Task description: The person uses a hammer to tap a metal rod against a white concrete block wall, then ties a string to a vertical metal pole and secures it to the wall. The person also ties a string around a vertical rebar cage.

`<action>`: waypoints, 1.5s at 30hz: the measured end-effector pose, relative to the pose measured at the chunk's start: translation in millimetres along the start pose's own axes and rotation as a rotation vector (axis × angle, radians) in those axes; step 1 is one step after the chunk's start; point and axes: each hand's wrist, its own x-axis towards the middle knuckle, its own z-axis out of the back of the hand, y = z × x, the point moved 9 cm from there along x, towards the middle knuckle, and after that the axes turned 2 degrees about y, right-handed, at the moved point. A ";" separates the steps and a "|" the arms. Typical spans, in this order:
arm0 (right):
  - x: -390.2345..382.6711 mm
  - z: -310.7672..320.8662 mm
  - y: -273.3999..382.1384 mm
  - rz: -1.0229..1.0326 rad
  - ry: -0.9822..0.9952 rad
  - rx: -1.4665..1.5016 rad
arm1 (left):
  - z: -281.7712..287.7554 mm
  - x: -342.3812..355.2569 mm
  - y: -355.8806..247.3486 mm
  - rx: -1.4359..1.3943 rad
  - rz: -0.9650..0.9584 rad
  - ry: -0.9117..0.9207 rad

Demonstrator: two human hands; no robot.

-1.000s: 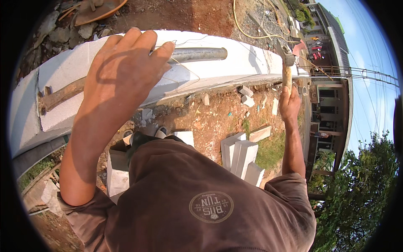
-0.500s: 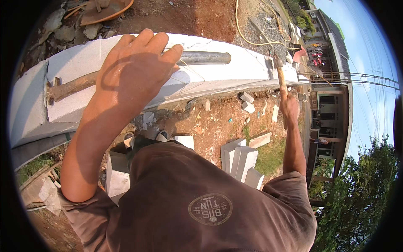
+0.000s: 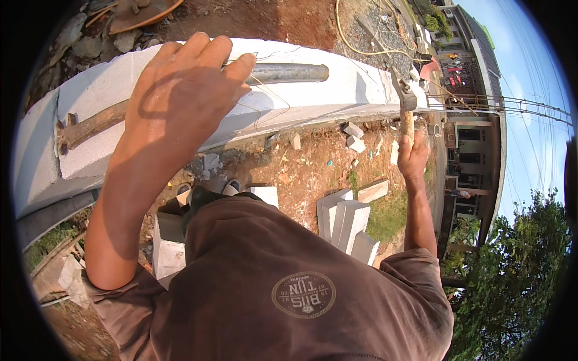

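A white block wall (image 3: 90,99) bows across the upper half of the frame, from the left edge to the upper right, and on its top lie the things being worked with. Below it, right of centre, pale loose blocks (image 3: 346,222) lean together on the soil. A grey metal pipe (image 3: 292,73) lies along the wall top, upper centre; a rusty iron bar (image 3: 93,130) shows upper left, and the left hand (image 3: 180,90) hides whether the two join. That hand is spread over them, fingers bent; how firmly it grips cannot be told. At upper right, the right hand (image 3: 413,153) clasps a wooden-handled hammer (image 3: 407,108), head up. The step looks like hammer work at the wall's right end; a swing there would call for steady aim. A thin wire (image 3: 268,88) loops beside the pipe.
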 end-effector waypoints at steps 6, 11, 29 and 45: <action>-7.4 -7.5 -40.6 -0.426 0.132 -0.039 | 10.0 2.2 -3.6 -0.019 -0.069 -0.004; -10.0 -9.4 -43.4 -0.249 0.097 -0.158 | 4.4 2.5 1.3 -0.037 -0.013 0.055; 14.0 12.5 -17.6 -0.227 0.027 0.059 | 8.4 4.9 -2.0 0.037 -0.037 0.070; 37.1 1.5 -41.8 -0.345 0.139 -0.253 | 8.1 3.7 -3.3 -0.002 -0.046 0.026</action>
